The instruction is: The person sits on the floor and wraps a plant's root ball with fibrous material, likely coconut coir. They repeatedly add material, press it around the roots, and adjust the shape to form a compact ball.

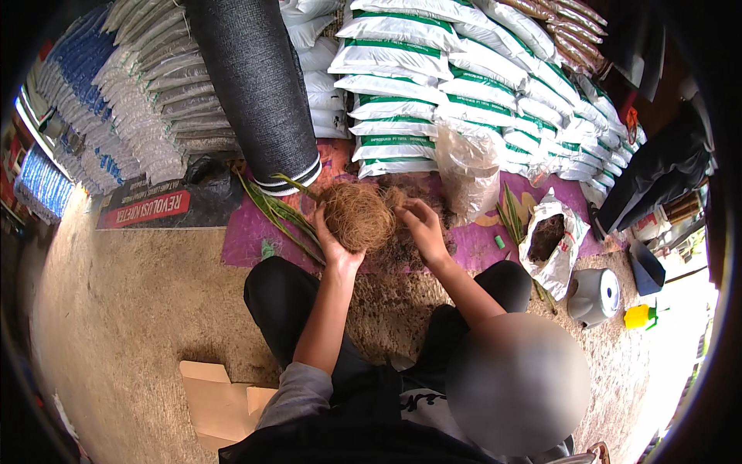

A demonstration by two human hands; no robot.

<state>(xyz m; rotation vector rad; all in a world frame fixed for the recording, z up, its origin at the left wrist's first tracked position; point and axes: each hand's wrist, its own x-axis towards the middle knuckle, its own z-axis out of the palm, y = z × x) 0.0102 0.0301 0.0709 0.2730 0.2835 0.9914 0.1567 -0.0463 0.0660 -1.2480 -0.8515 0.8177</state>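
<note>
My left hand (pixel 338 246) cups a round ball of brown coconut fibre (pixel 357 217) from below and from its left side. The strands are tangled and loose. Just right of the ball, my right hand (pixel 423 229) has its fingertips pinched on a small tuft of fibre (pixel 396 199). Beneath my right hand lies a dark heap of soil and loose fibre (pixel 433 193). Long green leaves with pale edges (pixel 282 216) spread to the left of the ball. One green piece touches the ball's upper left, but I cannot tell if it is fixed there.
Stacked white and green sacks (pixel 398 104) rise ahead, beside a black netting roll (pixel 251 85). A clear plastic bag (pixel 469 174), an open sack of soil (pixel 570 228), a grey stool (pixel 587 301) and a yellow sprayer (pixel 638 316) stand rightward. Cardboard (pixel 212 402) lies left. Someone's dark trouser leg (pixel 657 174) shows far right.
</note>
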